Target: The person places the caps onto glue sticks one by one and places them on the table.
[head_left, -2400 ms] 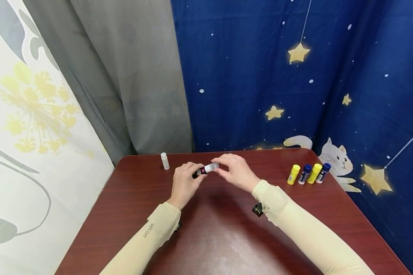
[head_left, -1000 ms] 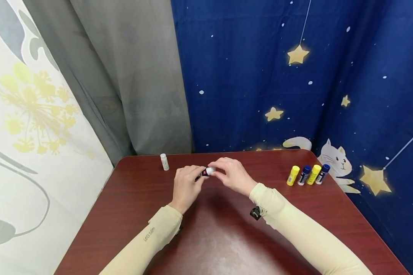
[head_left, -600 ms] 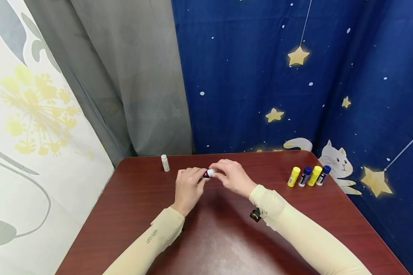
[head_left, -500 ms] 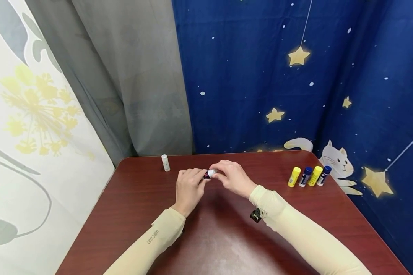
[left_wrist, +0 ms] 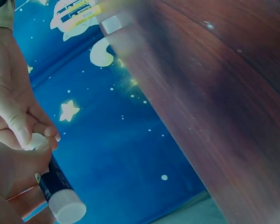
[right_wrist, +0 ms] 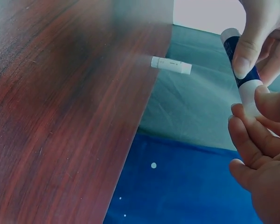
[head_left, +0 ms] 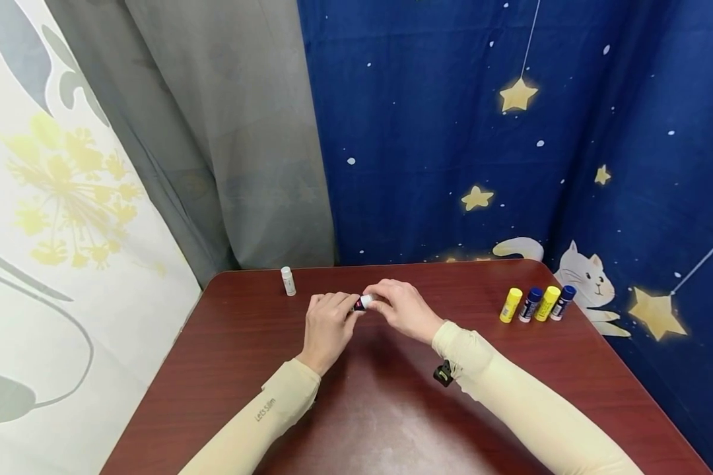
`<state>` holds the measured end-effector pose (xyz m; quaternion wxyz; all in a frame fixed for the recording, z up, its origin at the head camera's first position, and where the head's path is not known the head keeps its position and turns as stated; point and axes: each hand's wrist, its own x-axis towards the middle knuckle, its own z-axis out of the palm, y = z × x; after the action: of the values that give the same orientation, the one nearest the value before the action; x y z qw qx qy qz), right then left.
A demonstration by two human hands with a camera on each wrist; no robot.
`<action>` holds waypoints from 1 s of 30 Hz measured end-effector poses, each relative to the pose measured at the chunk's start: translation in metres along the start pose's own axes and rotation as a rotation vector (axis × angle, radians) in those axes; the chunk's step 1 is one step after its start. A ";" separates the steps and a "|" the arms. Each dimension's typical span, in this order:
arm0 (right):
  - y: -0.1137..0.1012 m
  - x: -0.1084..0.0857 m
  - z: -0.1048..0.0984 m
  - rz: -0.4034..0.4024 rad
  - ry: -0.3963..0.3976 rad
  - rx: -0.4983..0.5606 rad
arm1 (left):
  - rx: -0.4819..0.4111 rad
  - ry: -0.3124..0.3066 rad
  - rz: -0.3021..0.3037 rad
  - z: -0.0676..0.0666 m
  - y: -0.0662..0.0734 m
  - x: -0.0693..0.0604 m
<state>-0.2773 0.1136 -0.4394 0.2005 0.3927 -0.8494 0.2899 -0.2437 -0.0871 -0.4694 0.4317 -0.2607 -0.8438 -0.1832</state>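
Observation:
Above the middle of the table, my left hand point(head_left: 328, 330) grips the dark barrel of a glue stick point(head_left: 364, 302) between thumb and fingers. My right hand point(head_left: 405, 310) pinches its white end. In the right wrist view the glue stick point(right_wrist: 229, 46) slants down from the left hand point(right_wrist: 263, 35) to the right hand point(right_wrist: 270, 163), whose fingertips cover its lower tip. The left wrist view shows the other end of the glue stick point(left_wrist: 56, 182), also white, sticking out past the left fingers.
A white glue stick point(head_left: 288, 282) stands at the table's back left. Several others stand in a row at the back right, yellow point(head_left: 511, 305) and dark blue point(head_left: 531, 305) alternating. Curtains point(head_left: 404, 132) hang behind the red-brown table point(head_left: 226, 363).
Since the oldest frame, less of the glue stick shows between my hands, and the right fingers sit closer to the left hand. Lately both hands have stayed nearly still, with the view shifting slightly.

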 end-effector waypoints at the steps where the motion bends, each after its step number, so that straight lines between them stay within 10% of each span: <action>1: 0.000 0.000 0.000 0.004 -0.002 0.005 | -0.007 -0.006 -0.005 0.000 -0.002 0.000; 15: -0.001 0.012 -0.012 0.058 -0.029 0.054 | -0.076 0.022 -0.030 -0.013 -0.030 0.003; 30: 0.008 0.012 -0.035 0.097 -0.028 0.009 | -0.152 0.117 -0.337 -0.015 -0.089 0.000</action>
<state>-0.2871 0.1336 -0.4092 0.1726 0.3560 -0.8689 0.2974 -0.2874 -0.1658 -0.4689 0.4225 -0.1364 -0.8327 -0.3310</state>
